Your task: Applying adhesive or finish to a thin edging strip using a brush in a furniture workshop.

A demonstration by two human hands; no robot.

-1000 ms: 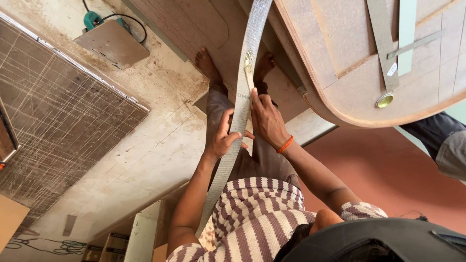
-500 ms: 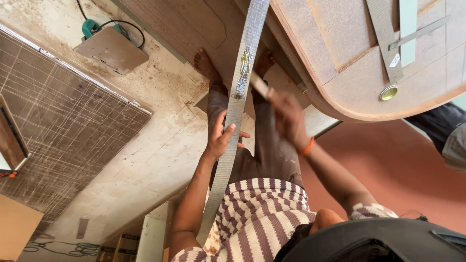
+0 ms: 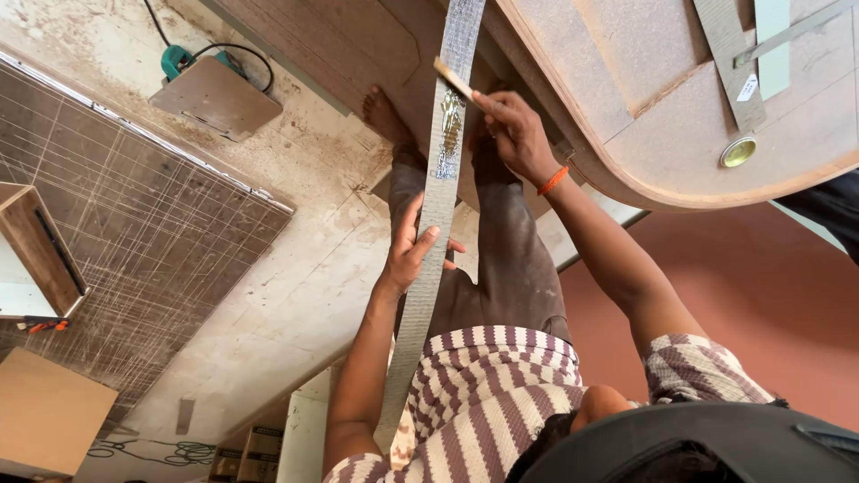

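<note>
Two hands, left hand (image 3: 413, 258) under grey strip (image 3: 435, 206), right hand (image 3: 512, 134) above

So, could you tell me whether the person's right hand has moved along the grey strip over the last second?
Yes. The right hand with its small stick has slid up the grey strip, away from the left hand, towards the bare feet.

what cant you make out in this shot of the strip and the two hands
Head view only:
- strip: both ends hidden, top cut by the frame edge, bottom behind the striped shirt.
- spreader in right hand: far end hidden by fingers.
- left hand: palm hidden behind strip.
</note>
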